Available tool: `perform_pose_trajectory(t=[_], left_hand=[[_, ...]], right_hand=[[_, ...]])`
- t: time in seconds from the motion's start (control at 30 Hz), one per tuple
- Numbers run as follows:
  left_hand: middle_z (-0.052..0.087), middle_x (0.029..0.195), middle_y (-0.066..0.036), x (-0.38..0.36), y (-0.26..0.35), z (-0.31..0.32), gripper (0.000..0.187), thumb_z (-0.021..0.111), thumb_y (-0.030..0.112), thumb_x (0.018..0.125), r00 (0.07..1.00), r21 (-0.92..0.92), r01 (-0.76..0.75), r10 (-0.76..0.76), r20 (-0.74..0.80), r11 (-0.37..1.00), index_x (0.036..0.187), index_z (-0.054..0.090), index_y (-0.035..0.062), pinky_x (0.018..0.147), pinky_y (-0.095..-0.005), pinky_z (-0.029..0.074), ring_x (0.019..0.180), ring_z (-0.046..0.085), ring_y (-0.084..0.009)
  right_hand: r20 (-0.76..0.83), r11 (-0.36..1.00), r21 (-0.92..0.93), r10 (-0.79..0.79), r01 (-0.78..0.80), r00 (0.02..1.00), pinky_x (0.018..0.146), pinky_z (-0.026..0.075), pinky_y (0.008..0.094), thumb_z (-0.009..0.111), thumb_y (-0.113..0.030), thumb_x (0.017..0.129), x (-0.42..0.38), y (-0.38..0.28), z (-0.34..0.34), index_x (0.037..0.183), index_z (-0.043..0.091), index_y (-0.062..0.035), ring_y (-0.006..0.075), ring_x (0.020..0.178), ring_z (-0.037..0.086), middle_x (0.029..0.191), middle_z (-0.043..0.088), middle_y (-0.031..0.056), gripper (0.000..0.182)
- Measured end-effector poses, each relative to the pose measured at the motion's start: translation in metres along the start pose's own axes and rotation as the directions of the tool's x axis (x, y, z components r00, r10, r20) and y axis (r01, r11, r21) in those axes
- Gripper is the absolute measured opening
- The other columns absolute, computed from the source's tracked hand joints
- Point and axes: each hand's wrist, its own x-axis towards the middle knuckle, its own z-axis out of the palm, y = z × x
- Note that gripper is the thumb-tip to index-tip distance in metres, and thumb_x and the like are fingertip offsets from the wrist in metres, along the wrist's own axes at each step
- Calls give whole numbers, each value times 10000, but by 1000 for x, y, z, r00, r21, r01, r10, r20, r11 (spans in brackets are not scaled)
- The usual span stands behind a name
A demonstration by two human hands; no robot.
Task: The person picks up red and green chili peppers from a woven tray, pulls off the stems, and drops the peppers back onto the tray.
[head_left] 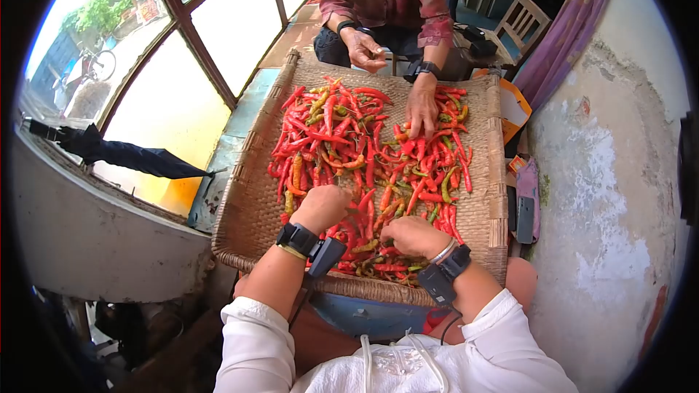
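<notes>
Red chili peppers (342, 113), with some green and orange ones among them, lie heaped on a flat woven basket tray (251, 196). My left hand (320, 209) is over the near left side of the heap, its fingers curled and mostly hidden behind its back. Close to the near right peppers, my right hand (415, 236) is bent inward with its fingers drawn together. What either hand holds, if anything, is hidden from me. Both wrists wear dark strapped devices.
Across the tray, another person's hand (422, 109) touches the peppers while their other hand (365, 51) is raised above the far rim. A folded umbrella (145, 156) lies at the left by the window. A wooden chair (520, 25) and a peeling wall (597, 175) are at right.
</notes>
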Motion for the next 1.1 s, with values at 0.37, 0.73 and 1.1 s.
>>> perform_pose_trajectory(t=[0.37, 0.73, 1.1], left_hand=[[528, 1065, -159, 1, -3, -31, 375, 659, 222, 727, 844, -340, -61, -133, -520, 938, 1028, 557, 23, 761, -381, 482, 946, 560, -308], [637, 827, -131, 1, -34, 1, 231, 625, 270, 704, 957, 36, 283, -279, -75, 959, 776, 665, 53, 682, -381, 511, 783, 629, -278], [647, 817, -134, 7, 3, 5, 152, 537, 113, 756, 976, 123, 152, -169, 138, 981, 836, 658, 66, 641, -388, 513, 771, 637, -289]], right_hand=[[71, 977, -208, -21, 36, 997, 695, 459, 416, 628, -209, 721, 6, -9, -1, 911, 610, -121, 310, 805, 599, 800, 626, 112, 211], [-256, 742, 658, 65, 124, 965, 603, 451, 240, 626, -118, 748, 10, 3, 0, 871, 651, -52, 88, 631, 562, 680, 604, 11, 142], [-125, 282, 955, 121, 86, 985, 478, 414, 166, 536, -13, 829, 3, -8, -19, 990, 581, 6, 34, 538, 506, 702, 568, -9, 168]])
